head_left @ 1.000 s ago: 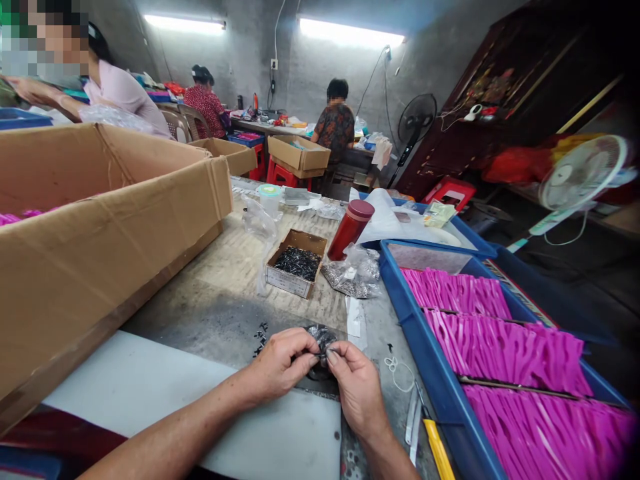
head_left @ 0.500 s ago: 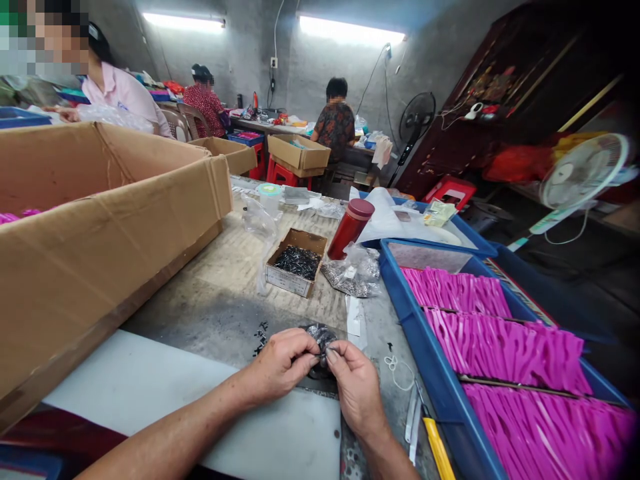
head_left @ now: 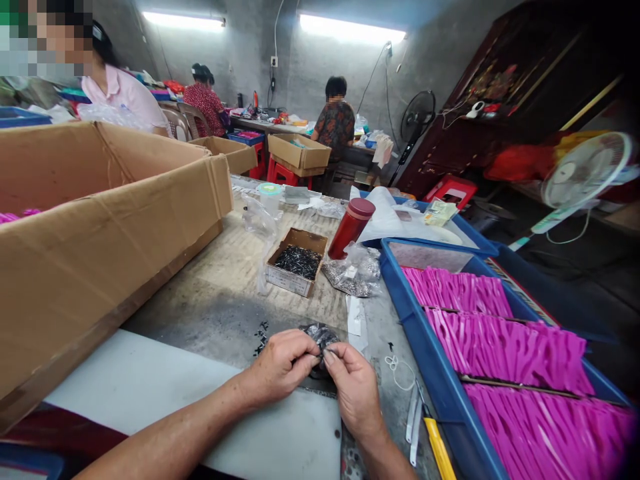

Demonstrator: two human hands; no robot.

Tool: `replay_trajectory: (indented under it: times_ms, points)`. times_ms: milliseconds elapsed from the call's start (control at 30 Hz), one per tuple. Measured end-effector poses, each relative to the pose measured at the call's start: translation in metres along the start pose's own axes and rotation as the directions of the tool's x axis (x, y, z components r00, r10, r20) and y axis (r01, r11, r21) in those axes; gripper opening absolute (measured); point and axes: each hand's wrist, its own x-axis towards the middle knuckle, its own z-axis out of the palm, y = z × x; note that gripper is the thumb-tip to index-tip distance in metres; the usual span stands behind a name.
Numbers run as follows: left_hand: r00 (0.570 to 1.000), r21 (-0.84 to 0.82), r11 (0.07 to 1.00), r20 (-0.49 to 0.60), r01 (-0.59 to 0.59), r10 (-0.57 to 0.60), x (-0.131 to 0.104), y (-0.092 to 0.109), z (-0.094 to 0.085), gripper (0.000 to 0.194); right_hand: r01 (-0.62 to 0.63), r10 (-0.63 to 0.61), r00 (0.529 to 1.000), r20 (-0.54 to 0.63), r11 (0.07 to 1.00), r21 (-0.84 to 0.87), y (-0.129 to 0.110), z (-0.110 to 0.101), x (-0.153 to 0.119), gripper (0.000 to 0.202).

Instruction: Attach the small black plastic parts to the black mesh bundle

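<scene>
My left hand (head_left: 287,360) and my right hand (head_left: 354,380) meet at the near edge of the worktable, thumbs and forefingers pinched close together. Between the fingertips is something small and dark, too small to name. Just behind and under the fingers lies a dark, shiny bundle (head_left: 318,332) that looks like black plastic, partly covered by my hands. Several small black pieces (head_left: 261,338) lie scattered left of it. Farther back, a small cardboard box (head_left: 290,281) holds many thin black metal-looking pieces (head_left: 298,262).
A large cardboard carton (head_left: 115,233) stands at left. On the right, a blue crate (head_left: 425,373) holds rows of magenta plastic pieces (head_left: 510,350). A red flask (head_left: 351,230), a clear bag of small parts (head_left: 354,273) and a yellow-handled tool (head_left: 439,448) are nearby. Co-workers sit behind.
My right hand has shifted very slightly, its fingertips closer to the left hand's. The co-worker at left has leaned a little. Everything else looks the same.
</scene>
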Motion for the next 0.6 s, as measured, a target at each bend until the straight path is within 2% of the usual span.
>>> replay_trajectory:
  times_ms: [367,600]
  points:
    - [1.000,-0.004,1.000,0.010,0.018,-0.018,0.0010,0.0003,-0.0002,0.012,0.071,-0.072,0.997,-0.006,0.993,-0.096,-0.0025,-0.0008,-0.0014,0.016]
    - [0.999,-0.012,0.999,0.015,0.034,-0.034,0.0018,0.0021,-0.0009,0.013,0.043,-0.043,0.999,-0.009,0.996,-0.078,-0.0019,-0.0002,0.0000,0.015]
